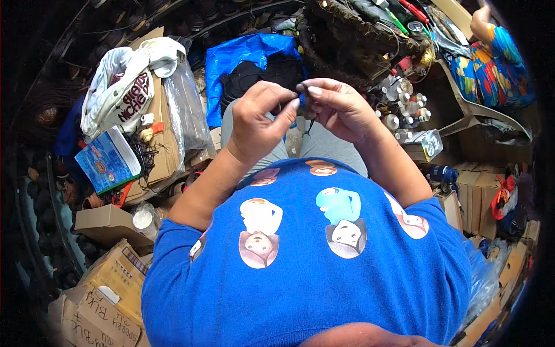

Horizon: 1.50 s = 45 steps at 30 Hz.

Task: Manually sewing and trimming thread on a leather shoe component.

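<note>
My left hand [263,115] and my right hand [341,110] meet above my lap, both with thumb and fingers pinched together. Between the fingertips is a small dark piece with a bit of blue, mostly hidden by the fingers, so I cannot tell its kind. A thin dark strand dangles just below the right fingers. Just beyond my hands, a heap of black material [252,76] lies in an open blue plastic bag [215,61].
To the left, a white printed cloth bag [110,87] and a blue book [108,159] rest on cardboard. Several small bottles [404,104] stand to the right. At the upper right another person's hand [480,24] shows beside colourful fabric. Cardboard boxes [110,225] surround me.
</note>
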### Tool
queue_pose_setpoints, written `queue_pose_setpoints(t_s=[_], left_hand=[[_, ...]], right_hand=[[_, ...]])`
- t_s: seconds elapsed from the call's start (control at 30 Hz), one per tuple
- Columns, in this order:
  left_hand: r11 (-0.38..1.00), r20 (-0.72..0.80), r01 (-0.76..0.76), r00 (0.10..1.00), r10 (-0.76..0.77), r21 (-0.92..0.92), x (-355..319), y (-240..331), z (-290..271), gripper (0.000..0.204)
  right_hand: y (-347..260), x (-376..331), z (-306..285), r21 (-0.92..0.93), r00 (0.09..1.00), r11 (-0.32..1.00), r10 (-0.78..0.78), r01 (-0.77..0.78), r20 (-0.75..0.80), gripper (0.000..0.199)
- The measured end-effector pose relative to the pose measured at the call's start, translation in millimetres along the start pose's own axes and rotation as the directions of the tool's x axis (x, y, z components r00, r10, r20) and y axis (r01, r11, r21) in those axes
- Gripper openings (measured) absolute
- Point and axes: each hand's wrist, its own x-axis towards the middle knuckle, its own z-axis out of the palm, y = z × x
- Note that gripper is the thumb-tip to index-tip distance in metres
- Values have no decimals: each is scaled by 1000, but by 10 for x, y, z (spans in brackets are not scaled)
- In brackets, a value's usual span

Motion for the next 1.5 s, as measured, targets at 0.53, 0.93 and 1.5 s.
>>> queue_pose_setpoints(t_s=[0.53,0.93,1.5], left_hand=[[890,238,428,891,-387,-155,45,-98,-21,13],[814,112,444,893,-436,-374,93,-177,161,10],[993,313,116,942,-121,33,165,-257,37,9]], right_hand=[[-12,46,-21,-897,838,216,-488,386,243,15],[177,109,-131,-356,953,913,-265,199,-148,19],[-29,-4,-115,-936,854,50,-427,349,296,13]])
